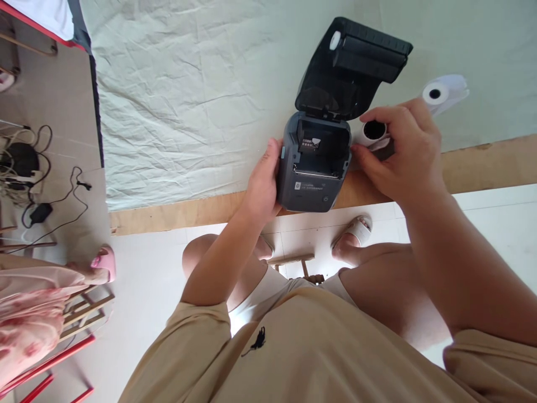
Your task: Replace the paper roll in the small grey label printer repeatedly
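Note:
A dark grey label printer [312, 196] is held near the table's front edge, its black lid [344, 73] swung up and the paper bay bare inside. My left hand [263, 182] grips the printer's left side, thumb along the edge. Just right of the bay, my right hand [405, 148] pinches a white paper roll [364, 137] with a dark core between thumb and fingers. The roll is beside the printer's right wall; whether they touch I cannot tell. Beyond my right hand, a second white paper roll [434, 95] with a loose tail lies on the cloth.
A wrinkled pale green cloth [188, 101] covers the table, whose wooden edge [482, 159] shows along the front. At left, cables and a black adapter [41, 214] lie on the floor. A person in a pink slipper [104, 264] sits by a wooden stool [86, 313].

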Demonstrator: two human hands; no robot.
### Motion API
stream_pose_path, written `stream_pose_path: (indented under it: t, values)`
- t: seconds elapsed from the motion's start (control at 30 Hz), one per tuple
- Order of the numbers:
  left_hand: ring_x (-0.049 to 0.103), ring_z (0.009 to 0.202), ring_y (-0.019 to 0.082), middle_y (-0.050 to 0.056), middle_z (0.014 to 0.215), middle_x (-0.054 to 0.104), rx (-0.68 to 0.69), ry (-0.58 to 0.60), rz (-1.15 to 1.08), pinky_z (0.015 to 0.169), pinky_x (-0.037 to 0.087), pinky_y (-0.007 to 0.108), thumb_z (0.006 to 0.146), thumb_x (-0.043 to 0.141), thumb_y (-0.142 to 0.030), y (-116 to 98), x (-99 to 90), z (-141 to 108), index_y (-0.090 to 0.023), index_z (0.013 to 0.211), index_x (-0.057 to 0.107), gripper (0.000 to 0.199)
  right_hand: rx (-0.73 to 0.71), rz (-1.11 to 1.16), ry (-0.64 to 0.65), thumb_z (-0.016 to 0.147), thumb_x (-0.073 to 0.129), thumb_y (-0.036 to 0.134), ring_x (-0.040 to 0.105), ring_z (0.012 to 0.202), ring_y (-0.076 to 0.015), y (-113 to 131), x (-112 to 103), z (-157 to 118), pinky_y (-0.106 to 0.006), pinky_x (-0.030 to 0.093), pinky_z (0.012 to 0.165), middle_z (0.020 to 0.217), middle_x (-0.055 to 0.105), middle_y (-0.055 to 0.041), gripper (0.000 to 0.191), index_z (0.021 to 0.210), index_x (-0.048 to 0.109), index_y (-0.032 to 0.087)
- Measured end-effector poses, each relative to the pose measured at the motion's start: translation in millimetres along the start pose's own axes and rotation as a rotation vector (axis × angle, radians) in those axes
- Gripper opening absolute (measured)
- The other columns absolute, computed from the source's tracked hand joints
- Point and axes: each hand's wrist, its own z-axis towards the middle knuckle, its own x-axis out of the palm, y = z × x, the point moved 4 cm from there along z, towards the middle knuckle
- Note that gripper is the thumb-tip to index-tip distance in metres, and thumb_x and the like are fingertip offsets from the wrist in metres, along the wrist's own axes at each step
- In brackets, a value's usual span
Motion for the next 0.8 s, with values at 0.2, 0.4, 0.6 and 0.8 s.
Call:
stream_pose_path:
  t: [0.2, 0.4, 0.6, 0.8]
  values:
    - [0.078, 0.121, 0.030, 0.001, 0.088, 0.082, -0.057, 0.042, -0.003, 0.094, 0.070, 0.042, 0.102, 0.047, -0.056, 1, 1.9, -4, -0.025, 0.095, 0.072, 0.040, 0.060, 0.022, 0.062, 0.081, 0.067, 0.025, 0.065, 0.098, -0.0238, -4, 0, -2, -0.043, 0.057, 0.089, 0.105, 0.065, -0.0048, 0.055, 0.133, 0.054, 0.035]
    - [0.076, 0.127, 0.027, 0.003, 0.106, 0.083, 0.037, -0.047, 0.080, 0.088, 0.071, 0.035, 0.096, 0.058, -0.041, -6, 10.0, -8, -0.023, 0.097, 0.067, 0.020, 0.050, 0.054, 0.005, 0.074, 0.069, 0.023, 0.066, 0.088, -0.0197, -6, -4, -3, -0.039, 0.056, 0.076, 0.111, 0.069, -0.0039, 0.062, 0.133, 0.053, 0.034]
    - [0.071, 0.135, 0.027, 0.002, 0.106, 0.082, 0.067, -0.015, 0.105, 0.088, 0.071, 0.033, 0.096, 0.063, -0.041, -5, 6.7, -8, -0.022, 0.097, 0.069, 0.020, 0.012, 0.042, -0.053, 0.071, 0.069, 0.021, 0.068, 0.086, -0.0198, 0, -6, -1, -0.038, 0.056, 0.070, 0.103, 0.072, -0.0013, 0.057, 0.125, 0.055, 0.033]
    - [0.076, 0.127, 0.027, 0.002, 0.096, 0.082, 0.061, -0.030, 0.120, 0.084, 0.071, 0.033, 0.096, 0.062, -0.040, -6, 7.3, -9, -0.023, 0.100, 0.069, 0.019, 0.034, -0.009, -0.046, 0.077, 0.067, 0.018, 0.070, 0.089, -0.0215, 3, -9, -2, -0.039, 0.058, 0.073, 0.104, 0.072, -0.0010, 0.050, 0.122, 0.056, 0.037]
